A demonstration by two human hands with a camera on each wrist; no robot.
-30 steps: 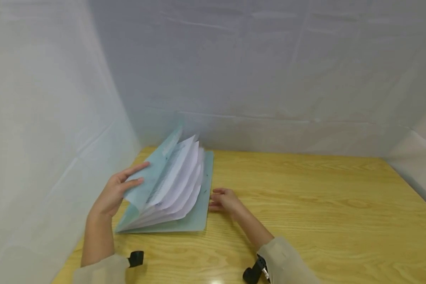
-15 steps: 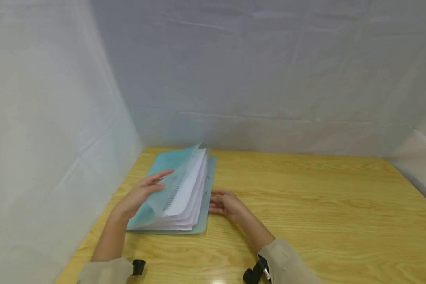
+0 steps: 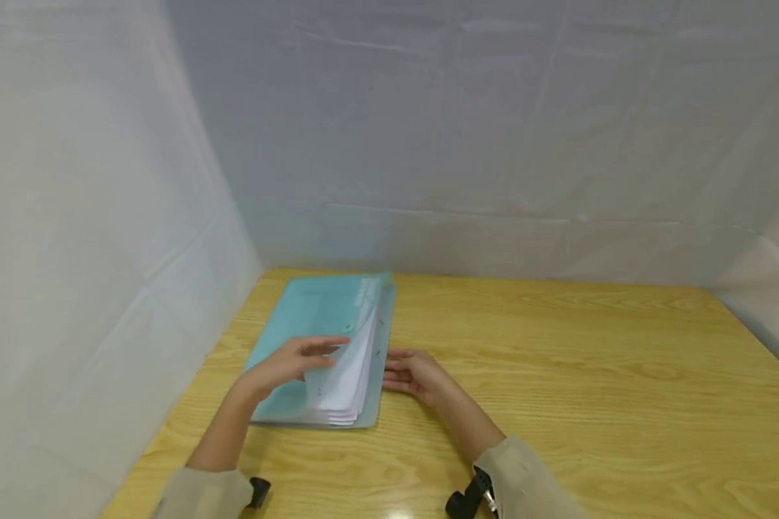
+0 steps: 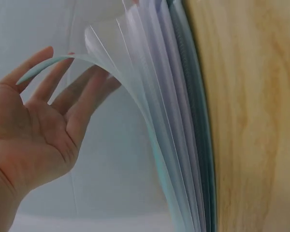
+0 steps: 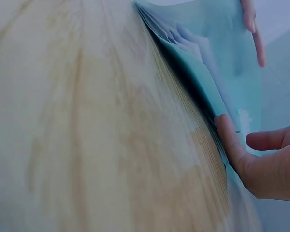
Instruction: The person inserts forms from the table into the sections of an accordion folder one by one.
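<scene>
A teal plastic folder (image 3: 311, 310) filled with white sheets (image 3: 349, 375) lies on the wooden table (image 3: 558, 360) near its left end. My left hand (image 3: 292, 364) rests flat on the front cover with straight fingers, pressing it down onto the sheets. In the left wrist view the left hand (image 4: 43, 130) shows an open palm against the curved translucent cover (image 4: 135, 77). My right hand (image 3: 412, 375) sits beside the folder's right edge. In the right wrist view the right hand (image 5: 266, 166) has its thumb against the edge of the folder (image 5: 217, 67), fingers relaxed.
White fabric walls stand close on the left (image 3: 104, 216) and at the back (image 3: 493, 144), boxing in the table. Bare wood stretches to the right of the folder. Black wrist-camera mounts (image 3: 467, 497) show at the bottom edge.
The left hand has swung the raised cover and fanned sheets down to the right, so the folder went from wide open to nearly flat. The right hand stayed at the folder's edge.
</scene>
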